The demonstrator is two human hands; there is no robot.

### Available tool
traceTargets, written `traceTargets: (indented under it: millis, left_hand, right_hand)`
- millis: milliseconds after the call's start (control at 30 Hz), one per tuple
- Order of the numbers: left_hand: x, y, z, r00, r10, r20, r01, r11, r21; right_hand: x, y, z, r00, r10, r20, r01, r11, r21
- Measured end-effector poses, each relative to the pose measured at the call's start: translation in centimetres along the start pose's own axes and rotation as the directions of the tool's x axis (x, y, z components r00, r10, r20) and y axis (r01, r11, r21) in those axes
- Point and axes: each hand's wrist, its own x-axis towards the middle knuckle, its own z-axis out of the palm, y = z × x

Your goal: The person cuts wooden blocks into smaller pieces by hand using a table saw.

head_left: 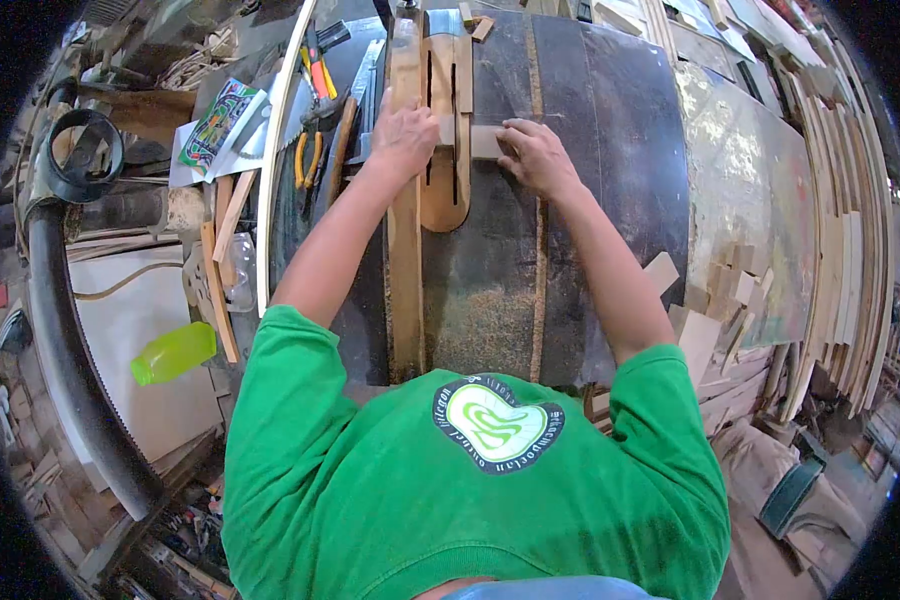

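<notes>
"Right grip (538,157) first: what has it got?"

"Its thumb and fingers are pinched on the right end of a small pale wood block (485,143), which lies across the slotted wooden plate (442,205) on the dark counter (625,130)."

"And the left grip (405,138)?"

"Over the long wooden rail (405,280), near the block's other end. I can't tell whether its fingers are closed on anything."

"What stands about them?"

"That rail runs along the plate's left side. Past it lie orange-handled pliers (315,160), then a toothed saw blade (260,135) farther out."

"And the rest?"

"Sawdust (485,330) covers the counter nearer the body. Offcuts (735,290) pile up beyond the right forearm, well apart from the block. Far left, a lime-green bottle (174,352) lies on a white board (135,290)."
</notes>
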Motion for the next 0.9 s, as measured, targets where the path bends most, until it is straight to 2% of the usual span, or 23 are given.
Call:
traceTargets:
  millis: [100, 267, 333, 367, 433, 533, 567, 667, 700, 733, 800, 867, 900]
  left_hand:
    - [-3.2, 1.7, -0.2, 1.0, -0.002, -0.004, 0.001, 0.999, -0.044]
    - [-9.7, 4.9, -0.6, 0.999, 0.03, -0.038, -0.034, 0.993, -0.111]
    - [-12.2, 6.6, -1.4, 0.99, 0.032, -0.138, -0.056, 0.983, -0.175]
    - [-13.2, 7.6, -1.8, 0.996, 0.023, -0.082, -0.041, 0.975, -0.218]
    - [-14.6, 10.6, -2.0, 0.992, 0.047, -0.12, -0.082, 0.949, -0.304]
    - [-14.5, 15.6, -3.2, 0.975, 0.121, -0.185, -0.194, 0.871, -0.452]
    - [-14.0, 17.4, -3.7, 0.962, 0.145, -0.232, -0.244, 0.836, -0.492]
    - [-12.4, 23.2, -2.1, 0.951, 0.199, -0.237, -0.282, 0.873, -0.398]
    - [-12.2, 24.7, -1.6, 0.926, 0.21, -0.315, -0.329, 0.857, -0.396]
    - [-12.5, 25.1, -1.9, 0.896, 0.218, -0.387, -0.372, 0.843, -0.387]
    - [-14.0, 24.7, -3.2, 0.896, 0.193, -0.399, -0.37, 0.822, -0.433]
    - [-15.2, 23.7, -4.1, 0.896, 0.18, -0.405, -0.375, 0.793, -0.48]
    - [-16.2, 22.7, -4.1, 0.914, 0.158, -0.374, -0.355, 0.757, -0.548]
  right_hand:
    - [-4.0, -0.9, -2.1, 0.999, 0.033, -0.016, -0.034, 0.998, -0.047]
    - [-8.9, -1.4, -4.0, 0.997, 0.074, -0.01, -0.074, 0.997, 0.014]
    - [-10.3, -1.4, -4.7, 0.99, 0.138, 0.026, -0.139, 0.99, 0.024]
    - [-11.1, -1.5, -4.9, 0.988, 0.152, 0.026, -0.152, 0.988, 0.02]
    - [-12.2, -1.7, -5.5, 0.971, 0.225, -0.082, -0.219, 0.972, 0.08]
    - [-13.0, -2.2, -6.9, 0.951, 0.287, -0.113, -0.27, 0.952, 0.143]
    - [-13.2, -2.4, -7.1, 0.953, 0.281, -0.112, -0.265, 0.954, 0.139]
    - [-13.6, -3.2, -7.9, 0.955, 0.275, -0.111, -0.251, 0.949, 0.193]
    - [-13.6, -3.9, -7.9, 0.96, 0.256, -0.113, -0.233, 0.955, 0.185]
    - [-13.4, -4.4, -7.7, 0.965, 0.235, -0.114, -0.212, 0.96, 0.18]
    - [-13.2, -4.4, -5.7, 0.975, 0.195, -0.11, -0.171, 0.965, 0.196]
    - [-12.5, -5.6, -3.9, 0.993, 0.087, -0.075, -0.073, 0.982, 0.171]
    - [-12.1, -6.5, -3.0, 0.994, 0.102, -0.033, -0.094, 0.978, 0.188]
